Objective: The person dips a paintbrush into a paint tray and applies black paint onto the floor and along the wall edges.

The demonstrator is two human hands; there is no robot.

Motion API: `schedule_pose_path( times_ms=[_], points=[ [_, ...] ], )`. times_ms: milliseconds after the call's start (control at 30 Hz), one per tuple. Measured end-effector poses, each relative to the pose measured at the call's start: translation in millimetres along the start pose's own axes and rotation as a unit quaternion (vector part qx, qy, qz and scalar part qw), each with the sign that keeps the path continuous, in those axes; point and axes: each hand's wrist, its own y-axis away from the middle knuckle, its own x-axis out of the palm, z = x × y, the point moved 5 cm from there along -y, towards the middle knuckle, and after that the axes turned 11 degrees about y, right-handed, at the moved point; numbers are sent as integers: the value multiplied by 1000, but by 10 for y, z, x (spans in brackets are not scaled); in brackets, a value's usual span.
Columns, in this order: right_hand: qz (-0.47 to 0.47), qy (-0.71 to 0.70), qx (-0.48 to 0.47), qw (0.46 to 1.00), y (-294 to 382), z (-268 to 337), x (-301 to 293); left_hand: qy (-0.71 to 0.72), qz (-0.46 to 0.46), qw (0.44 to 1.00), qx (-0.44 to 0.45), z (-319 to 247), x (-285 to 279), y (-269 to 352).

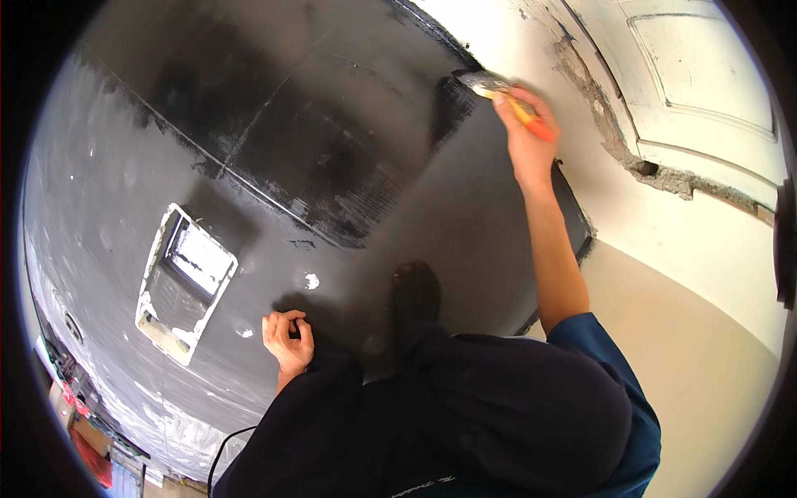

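Note:
My right hand (530, 127) grips the yellow and red handle of a flat paintbrush (482, 82). The brush's dark bristles touch the grey floor (473, 180) close to the foot of a white wall (582, 143). A dark wet-looking coating (336, 149) covers the floor left of the brush, with a ragged, streaky edge. My left hand (288, 339) is loosely curled near my knee, with nothing seen in it; whether it rests on the knee cannot be told.
A rectangular paint tray or container (144, 295) with a white-smeared rim sits on the floor at left. My dark shoe (416, 289) stands on the grey floor. A white panelled door (703, 68) and broken plaster (663, 177) lie at upper right. Assorted items (90, 436) lie at lower left.

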Motion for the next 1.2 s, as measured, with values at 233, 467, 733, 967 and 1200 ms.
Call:
schedule_pose_path(
  times_ms=[233, 467, 733, 967, 1200],
  points=[
    [38, 237, -213, 947, 83, 223, 202, 6, -9, 1000, -3, -35, -36, -7],
    [97, 227, -108, 963, -210, 326, 175, 13, -6, 1000, -11, -36, -30, -10],
    [192, 283, -129, 931, -53, 356, 377, 17, -6, 1000, 0, -14, -9, -20],
    [268, 239, -52, 932, 411, 459, 424, 15, -12, 1000, -16, 7, -51, 0],
    [237, 229, -153, 932, 342, 592, 203, 20, -6, 1000, -10, -6, -27, -20]
  ],
)
